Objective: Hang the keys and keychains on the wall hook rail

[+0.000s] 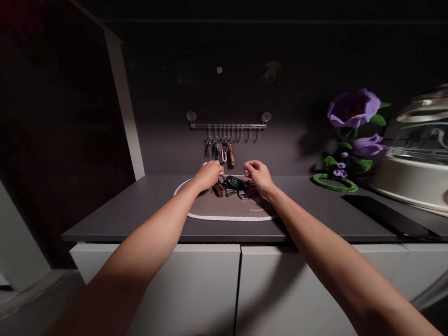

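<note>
Several keys and fobs [233,182] lie in a cluster on an oval grey mat with a white edge [224,210]. My left hand [208,175] is over the mat's back left part, fingers curled together beside the cluster; what it holds, if anything, is hidden. On the other side, my right hand [258,175] has its fingers pinched together above the right end of the cluster, and its contents cannot be made out. Behind them, a clear hook rail [228,126] on the wall bears several key rings on its left and middle hooks, with a brown fob [232,155] among them.
Purple artificial flowers [353,110] with a green ring base stand on the counter [127,201] at the right. Beside them are a flat black object [388,216] and a large cream appliance [415,177]. White cabinet doors [197,291] are below.
</note>
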Demonstrator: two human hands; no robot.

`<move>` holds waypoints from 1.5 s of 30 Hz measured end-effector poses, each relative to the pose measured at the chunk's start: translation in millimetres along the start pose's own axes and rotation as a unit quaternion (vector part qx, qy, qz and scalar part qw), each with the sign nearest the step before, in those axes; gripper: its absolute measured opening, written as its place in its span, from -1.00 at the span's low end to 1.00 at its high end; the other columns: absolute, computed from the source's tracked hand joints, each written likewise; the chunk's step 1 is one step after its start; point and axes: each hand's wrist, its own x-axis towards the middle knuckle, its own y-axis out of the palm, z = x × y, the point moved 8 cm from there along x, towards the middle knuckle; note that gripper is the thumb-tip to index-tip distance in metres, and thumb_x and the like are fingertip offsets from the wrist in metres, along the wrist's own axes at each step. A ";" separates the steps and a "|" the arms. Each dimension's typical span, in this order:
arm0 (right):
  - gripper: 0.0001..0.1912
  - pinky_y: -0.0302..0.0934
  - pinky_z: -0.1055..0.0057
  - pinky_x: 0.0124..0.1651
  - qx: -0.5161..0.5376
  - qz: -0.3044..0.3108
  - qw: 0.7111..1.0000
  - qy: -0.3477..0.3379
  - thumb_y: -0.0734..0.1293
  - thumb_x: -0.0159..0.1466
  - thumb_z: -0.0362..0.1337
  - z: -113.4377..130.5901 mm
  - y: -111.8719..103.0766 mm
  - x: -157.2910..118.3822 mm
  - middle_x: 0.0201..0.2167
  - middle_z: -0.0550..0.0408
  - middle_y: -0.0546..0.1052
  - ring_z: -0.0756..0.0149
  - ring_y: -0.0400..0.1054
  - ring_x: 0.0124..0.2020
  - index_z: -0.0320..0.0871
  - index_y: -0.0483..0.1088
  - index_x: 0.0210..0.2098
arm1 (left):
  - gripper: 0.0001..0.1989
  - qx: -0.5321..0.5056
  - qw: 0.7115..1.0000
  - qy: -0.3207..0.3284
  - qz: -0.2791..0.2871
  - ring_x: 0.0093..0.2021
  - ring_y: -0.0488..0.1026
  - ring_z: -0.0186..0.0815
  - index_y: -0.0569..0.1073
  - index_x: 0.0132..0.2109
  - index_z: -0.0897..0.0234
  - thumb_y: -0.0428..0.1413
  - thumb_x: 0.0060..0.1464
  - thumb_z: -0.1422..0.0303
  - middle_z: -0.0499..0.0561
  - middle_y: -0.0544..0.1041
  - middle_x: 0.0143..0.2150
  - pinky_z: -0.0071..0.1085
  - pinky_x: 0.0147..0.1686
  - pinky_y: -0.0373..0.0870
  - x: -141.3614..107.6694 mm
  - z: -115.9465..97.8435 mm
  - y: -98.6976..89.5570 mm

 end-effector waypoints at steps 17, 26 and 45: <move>-0.89 0.16 0.50 -0.37 0.010 0.018 1.000 -0.008 0.26 0.08 -0.26 5.1 3.9 -2.8 -0.52 0.15 0.39 0.49 0.24 -0.48 -0.20 0.31 -0.45 | -0.79 -0.083 0.996 0.005 0.036 -0.26 0.36 -0.30 0.49 -0.39 0.31 -0.05 0.00 0.47 0.06 0.47 -0.31 -0.43 -0.23 0.20 1.8 11.4 3.6; -0.85 0.17 0.46 -0.32 -0.016 0.037 0.999 -0.031 0.27 0.08 -0.22 11.1 6.3 -6.7 -0.51 0.13 0.40 0.46 0.25 -0.47 -0.19 0.33 -0.43 | -0.84 -0.220 0.967 -0.022 0.129 -0.49 0.32 -0.39 0.46 -0.49 0.37 -0.01 -0.10 0.49 -0.03 0.47 -0.54 -0.49 -0.40 0.18 -3.3 6.4 15.2; -0.75 0.10 0.44 -0.30 -0.135 0.114 0.981 -0.084 0.30 0.04 -0.10 17.5 15.3 -15.2 -0.49 0.13 0.43 0.42 0.22 -0.44 -0.20 0.35 -0.48 | -0.88 -0.468 0.858 -0.176 0.117 -0.60 0.26 -0.45 0.38 -0.59 0.36 -0.02 -0.31 0.59 -0.09 0.39 -0.65 -0.51 -0.48 0.15 -11.1 20.3 27.5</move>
